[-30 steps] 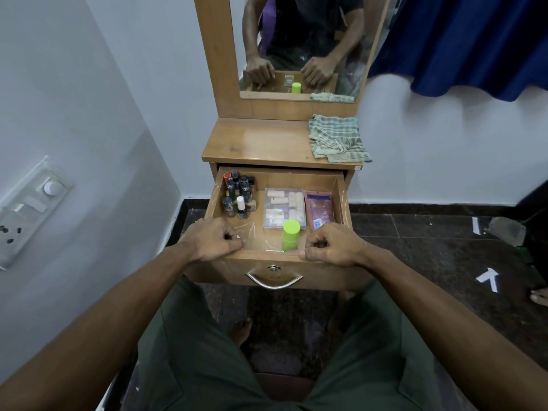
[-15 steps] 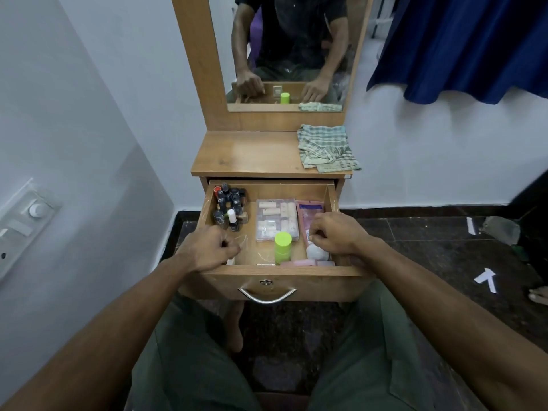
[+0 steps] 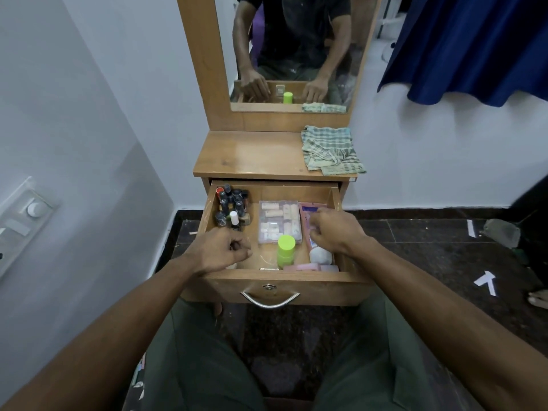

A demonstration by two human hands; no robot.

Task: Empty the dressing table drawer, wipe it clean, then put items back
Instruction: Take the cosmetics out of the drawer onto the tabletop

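Observation:
The wooden drawer (image 3: pixel 275 281) of the dressing table is pulled open. At its back left stand several small nail polish bottles (image 3: pixel 232 204). A clear plastic box (image 3: pixel 278 221) lies in the middle, with a green-capped bottle (image 3: pixel 286 247) in front of it. My right hand (image 3: pixel 335 229) is over the drawer's right side, its fingers curled down onto a pink packet (image 3: pixel 308 210). A white round item (image 3: pixel 321 256) and flat pink items (image 3: pixel 305 266) lie below that hand. My left hand (image 3: pixel 219 250) hovers over the front left corner, fingers curled, with nothing seen in it.
A folded checked cloth (image 3: pixel 330 149) lies on the right of the table top (image 3: pixel 252 157), under the mirror (image 3: pixel 296 48). A white wall with a switch plate (image 3: pixel 20 221) is close on the left. A blue curtain (image 3: pixel 474 40) hangs at the upper right, above the dark floor (image 3: pixel 430 238).
Both hands have let go of the drawer's front edge. The right hand has reached into the right side onto the pink packet, and the left has lifted over the front left corner.

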